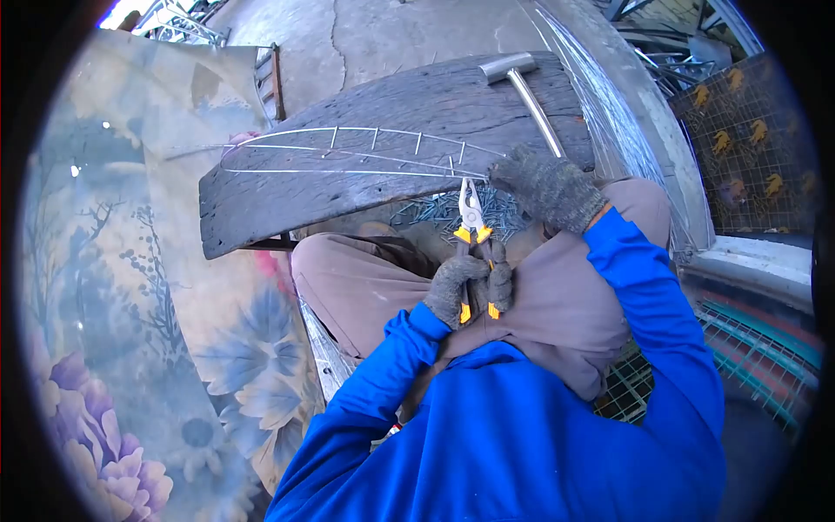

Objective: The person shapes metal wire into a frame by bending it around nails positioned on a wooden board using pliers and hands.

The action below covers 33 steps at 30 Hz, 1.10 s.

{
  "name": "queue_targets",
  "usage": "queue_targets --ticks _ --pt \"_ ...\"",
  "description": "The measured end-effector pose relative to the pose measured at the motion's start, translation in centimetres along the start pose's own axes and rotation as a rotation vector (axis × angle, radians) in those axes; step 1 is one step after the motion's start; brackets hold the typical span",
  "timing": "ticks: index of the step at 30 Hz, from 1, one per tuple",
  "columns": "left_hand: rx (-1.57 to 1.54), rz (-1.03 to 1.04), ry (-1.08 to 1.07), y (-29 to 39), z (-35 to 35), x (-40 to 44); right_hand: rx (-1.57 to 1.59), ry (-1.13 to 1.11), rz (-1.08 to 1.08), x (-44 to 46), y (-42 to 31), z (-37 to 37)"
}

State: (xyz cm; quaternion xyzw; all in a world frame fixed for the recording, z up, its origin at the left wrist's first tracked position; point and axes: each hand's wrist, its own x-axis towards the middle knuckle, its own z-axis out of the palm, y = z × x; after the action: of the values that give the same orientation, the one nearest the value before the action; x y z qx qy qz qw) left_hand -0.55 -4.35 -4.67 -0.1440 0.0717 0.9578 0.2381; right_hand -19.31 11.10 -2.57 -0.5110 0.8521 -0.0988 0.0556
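Note:
Grey knitted gloves cover both hands. My left hand (470, 285) is wrapped round the handles of yellow-and-black pliers (470, 215), whose jaws point up at the wire near the bench edge. My right hand (550, 184) is closed on the right end of a thin wire frame (377, 150). Long curved and straight wires joined by short cross pieces make up this frame, which lies over a dark wooden bench (287, 198). The pliers' tips touch or nearly touch its lower wire. A metal hammer (532, 103) rests on the bench beyond my right hand.
Many short wire pieces (426, 209) lie below the bench edge, between my knees. A bundle of long wires (600, 113) runs along the right. Floral sheeting (187, 287) covers the left side. Metal racks (757, 348) and a patterned panel (748, 148) stand at the right.

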Motion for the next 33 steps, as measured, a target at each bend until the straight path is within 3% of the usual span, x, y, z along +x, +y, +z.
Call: queue_targets --ticks 4,6,10,12,16,19,29,32,33 --pt "0.104 0.034 0.005 -0.3 -0.5 0.3 0.070 0.117 -0.050 -0.7 0.4 0.5" --pt "0.186 0.054 0.120 -0.5 -0.5 0.5 0.081 -0.027 0.063 -0.5 0.0 -0.3" --pt "0.327 0.091 0.267 -1.6 -0.9 1.3 0.095 -0.020 0.048 -0.9 0.2 -0.7" --pt "0.572 0.163 0.403 -1.8 0.6 1.4 0.156 0.010 0.061 -0.8 0.2 -0.7" --pt "0.582 0.172 0.486 -2.9 0.3 2.1 0.164 0.003 0.109 -0.8 -0.7 -2.4" --pt "0.736 0.197 0.526 -3.1 -0.5 2.3 0.183 -0.016 0.050 -0.7 -0.6 -2.6" --pt "0.803 0.155 0.494 -2.0 -1.8 2.8 0.244 -0.041 0.218 0.4 -1.6 -4.7" --pt "0.946 0.147 0.530 -1.9 -1.9 2.5 0.275 -0.009 0.186 -0.1 -0.9 -4.0" --pt "1.194 0.247 0.543 -2.0 -2.3 2.6 0.294 0.043 0.157 -0.1 -0.8 -3.8"
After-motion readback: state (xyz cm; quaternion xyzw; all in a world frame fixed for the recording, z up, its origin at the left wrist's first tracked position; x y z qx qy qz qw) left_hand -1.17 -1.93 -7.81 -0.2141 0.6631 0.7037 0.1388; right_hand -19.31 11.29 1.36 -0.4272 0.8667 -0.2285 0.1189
